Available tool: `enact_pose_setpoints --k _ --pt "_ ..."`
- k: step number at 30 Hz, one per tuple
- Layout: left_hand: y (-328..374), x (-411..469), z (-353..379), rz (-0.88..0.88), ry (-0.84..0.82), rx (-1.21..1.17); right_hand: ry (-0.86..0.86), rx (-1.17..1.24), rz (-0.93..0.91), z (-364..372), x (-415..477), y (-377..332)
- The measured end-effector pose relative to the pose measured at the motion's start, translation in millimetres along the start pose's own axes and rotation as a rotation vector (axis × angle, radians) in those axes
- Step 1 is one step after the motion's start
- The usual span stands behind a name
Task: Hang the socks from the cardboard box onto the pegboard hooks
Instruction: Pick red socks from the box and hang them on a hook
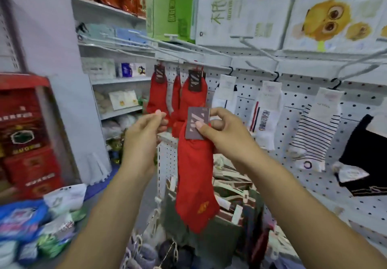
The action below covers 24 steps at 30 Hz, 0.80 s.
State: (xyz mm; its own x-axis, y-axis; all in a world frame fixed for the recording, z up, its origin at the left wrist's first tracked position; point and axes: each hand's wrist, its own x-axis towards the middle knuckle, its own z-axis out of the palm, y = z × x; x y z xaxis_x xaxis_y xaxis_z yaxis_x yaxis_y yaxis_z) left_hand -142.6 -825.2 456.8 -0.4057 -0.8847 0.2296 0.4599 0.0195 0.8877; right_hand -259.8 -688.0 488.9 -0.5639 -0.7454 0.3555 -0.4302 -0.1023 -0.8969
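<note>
Head view, looking down along both forearms at a shop display.

Right hand [222,130]: thumb and fingers pinch the brown card label [196,125] at the top of a red sock pair [194,180]. The pair hangs free below the hand, toe down, in front of the pegboard [366,195] and not on any peg.

Left hand [144,130]: raised just beside the label, with curled fingers and the thumb and fingertips [159,114] drawn together. The motion blur makes it impossible to tell whether anything small is between them.

Behind the hands, more red socks [157,95] hang already from the long white hooks [257,49]. The held pair covers the lower part of the nearest one.

To the right along the board are white socks [266,111], then a black-striped sock [314,130], then a black garment [364,155].

Below the held pair is a heap of carded socks [232,189], partly hidden by it. The container under them is not clearly visible.

On the left are stacked red tins [27,143], blue detergent bags [18,222], and shelves [117,80] of small packets. Above the board sit cartons [335,17] printed with yellow cartoon faces.
</note>
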Motion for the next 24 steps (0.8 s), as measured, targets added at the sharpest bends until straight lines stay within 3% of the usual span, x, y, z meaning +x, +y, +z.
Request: enact_pose_setpoints --k 4,9,17,24 --pt "18.5 55.5 -40.8 0.075 0.102 0.105 -0.018 0.039 0.017 43.0 49.8 -9.8" --pt "27.7 126.9 -68.5 0.176 0.031 0.271 0.074 0.117 0.034 90.0 113.4 -4.5" --pt "49.4 209.0 -25.1 0.411 -0.267 0.310 0.414 -0.191 -0.197 115.6 211.9 28.8" --pt "54.3 245.6 -14.5 0.599 -0.316 0.245 0.519 -0.321 -0.341 108.8 254.2 31.1"
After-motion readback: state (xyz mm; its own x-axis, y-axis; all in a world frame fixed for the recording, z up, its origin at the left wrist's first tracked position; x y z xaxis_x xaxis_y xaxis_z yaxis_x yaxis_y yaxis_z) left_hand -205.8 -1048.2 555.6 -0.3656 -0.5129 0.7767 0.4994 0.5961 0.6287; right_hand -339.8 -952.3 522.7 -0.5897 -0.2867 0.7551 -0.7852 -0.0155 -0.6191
